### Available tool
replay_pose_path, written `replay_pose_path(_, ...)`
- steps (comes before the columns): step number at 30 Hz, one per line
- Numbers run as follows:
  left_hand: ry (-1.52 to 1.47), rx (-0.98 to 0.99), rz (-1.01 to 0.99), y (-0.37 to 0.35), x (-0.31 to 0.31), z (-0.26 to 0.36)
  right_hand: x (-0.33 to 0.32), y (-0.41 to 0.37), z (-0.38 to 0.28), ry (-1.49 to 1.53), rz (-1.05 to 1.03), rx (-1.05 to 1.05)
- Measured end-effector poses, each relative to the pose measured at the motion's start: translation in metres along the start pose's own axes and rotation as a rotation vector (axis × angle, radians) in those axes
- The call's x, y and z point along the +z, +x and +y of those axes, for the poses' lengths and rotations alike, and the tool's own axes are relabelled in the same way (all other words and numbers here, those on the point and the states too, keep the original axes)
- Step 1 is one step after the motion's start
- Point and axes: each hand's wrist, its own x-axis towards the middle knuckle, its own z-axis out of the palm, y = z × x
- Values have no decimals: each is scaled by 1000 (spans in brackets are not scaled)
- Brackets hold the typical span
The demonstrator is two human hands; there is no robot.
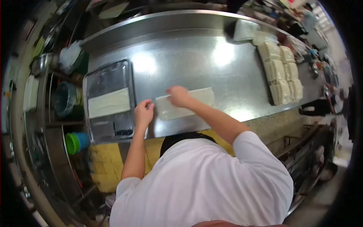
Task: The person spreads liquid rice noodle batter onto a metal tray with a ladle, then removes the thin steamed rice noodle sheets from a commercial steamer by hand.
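On the steel table (181, 53), a flat pale sheet-like item (200, 99) lies in front of my body. My right hand (177, 96) is over its left part, fingers bent and blurred; whether they grip anything is hidden. My left hand (144, 111) is closed between that item and the tray, its fingers curled together, and I cannot make out anything in them. To the left, a dark metal tray (132, 85) holds another pale flat sheet (109, 103).
Wrapped pale packs (277, 70) stand in rows on a tray at the right, near a white bag (245, 30) at the back. Green and blue containers (76, 142) sit at the lower left. Other people (325, 106) are at the far right.
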Motion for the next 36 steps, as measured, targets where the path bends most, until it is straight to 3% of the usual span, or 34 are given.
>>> replay_pose_path(2, 22, 76, 49, -2, 27, -8, -3, -8, 16, -114, 4, 54)
replay_pose_path(3, 177, 126, 105, 16, -33, -14, 15, 44, -24, -48, 171, -34)
replay_pose_path(6, 115, 133, -6, 22, 24, -8, 6, 22, -4, -219, 35, 23)
replay_pose_path(8, 161, 183, -70, 17, 19, 1, -1, 10, -10, -201, 32, 84)
replay_pose_path(11, 200, 244, -45, 19, 21, 2, -15, -6, -12, -148, 79, -25)
replay_pose_path(13, 307, 191, -172, 25, 20, 6, -24, -17, -9, -53, 159, -73)
replay_pose_path(15, 252, 226, -146, 19, 23, 12, -27, -36, -1, -25, 199, -78)
replay_pose_path(17, 3, 48, -214, 19, 27, 9, -25, -52, 11, 59, 315, -41)
replay_pose_path(19, -88, 115, -178, 22, 43, -14, -26, -83, 27, 213, 384, -11)
replay_pose_path(21, -121, 52, -114, 20, 52, -15, -30, -123, 39, 385, 464, 86)
replay_pose_path(25, 44, 28, 78, 7, 62, 12, -27, -195, 65, 492, 485, 309)
replay_pose_path(29, 216, 14, 262, 6, 78, 18, -15, -247, 76, 607, 526, 394)
replay_pose_path(32, 288, 69, 280, 7, 78, 31, -8, -271, 85, 698, 621, 410)
replay_pose_path(36, 280, 149, 236, -13, 54, 108, 2, -293, 100, 747, 701, 410)
